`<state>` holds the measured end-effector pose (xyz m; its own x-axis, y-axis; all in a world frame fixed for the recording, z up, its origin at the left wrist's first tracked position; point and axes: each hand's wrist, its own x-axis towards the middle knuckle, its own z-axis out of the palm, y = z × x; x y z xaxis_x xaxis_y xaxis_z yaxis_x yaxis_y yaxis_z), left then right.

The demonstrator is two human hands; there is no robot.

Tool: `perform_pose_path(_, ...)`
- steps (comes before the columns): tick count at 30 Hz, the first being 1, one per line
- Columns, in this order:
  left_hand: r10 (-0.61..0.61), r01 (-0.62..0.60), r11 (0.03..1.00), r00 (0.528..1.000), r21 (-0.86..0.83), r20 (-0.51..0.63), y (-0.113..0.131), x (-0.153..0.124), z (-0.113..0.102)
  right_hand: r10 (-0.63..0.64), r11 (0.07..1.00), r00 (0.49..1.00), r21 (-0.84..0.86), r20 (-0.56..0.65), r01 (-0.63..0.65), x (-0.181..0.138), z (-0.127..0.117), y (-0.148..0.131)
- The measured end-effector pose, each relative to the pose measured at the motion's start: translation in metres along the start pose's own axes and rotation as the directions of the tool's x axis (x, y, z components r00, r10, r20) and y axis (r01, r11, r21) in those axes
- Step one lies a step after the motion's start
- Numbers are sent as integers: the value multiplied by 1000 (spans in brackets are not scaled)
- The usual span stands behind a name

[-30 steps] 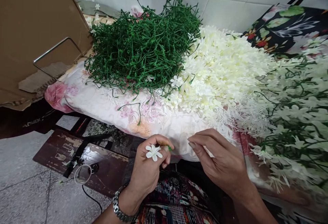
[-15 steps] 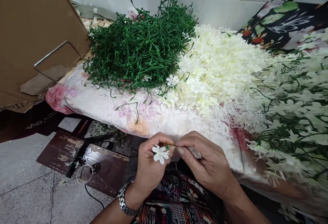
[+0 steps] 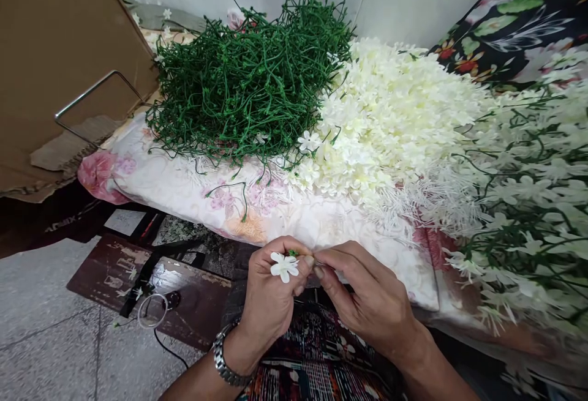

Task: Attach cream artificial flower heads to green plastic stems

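My left hand (image 3: 273, 288) is closed in a pinch on an artificial flower stem, and a white artificial flower (image 3: 285, 267) shows against its fingers. A small green stem tip (image 3: 293, 253) stands out beside the blossom. Close to those fingertips, my right hand (image 3: 367, 288) pinches something thin and pale that is too small to name. Both hands meet in front of the cloth edge. Beyond them are a heap of green plastic stems (image 3: 243, 89) and a pile of loose white petals (image 3: 390, 119).
Finished-looking flower sprays (image 3: 537, 205) lie at the right on the floral cloth (image 3: 321, 220). A cardboard box (image 3: 68, 33) with a metal handle stands at the left. Below it are a worn brown board (image 3: 105, 272) and a clear ring (image 3: 152, 311). A floral black bag (image 3: 514, 40) sits far right.
The white flower has shifted slightly up and left, with my left hand turned a little. My right fingers stay pinched and are still close to the left fingertips.
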<state>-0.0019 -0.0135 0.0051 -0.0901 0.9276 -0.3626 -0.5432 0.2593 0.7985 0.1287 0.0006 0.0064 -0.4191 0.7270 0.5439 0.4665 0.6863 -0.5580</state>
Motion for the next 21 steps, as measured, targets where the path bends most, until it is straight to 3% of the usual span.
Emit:
perform_pose_path(6, -39, 38, 998, 999, -50, -29, 1, 0, 5, -9, 1000, 1000, -26, -28, 8, -3, 3, 2)
perform_pose_path(11, -13, 11, 997, 999, 75, 33, 0, -1, 0, 22, 1000, 998, -5, -53, -23, -5, 1, 3)
perform_pose_path(17, 145, -178, 946, 980, 270, 139, -6, -2, -12, 130, 990, 991, 53, -22, -128, -3, -12, 3)
perform_pose_path(21, 283, -347, 843, 936, 411, 209, -2, -2, -9, 125, 990, 992, 68, 26, -126, 1, -20, -1)
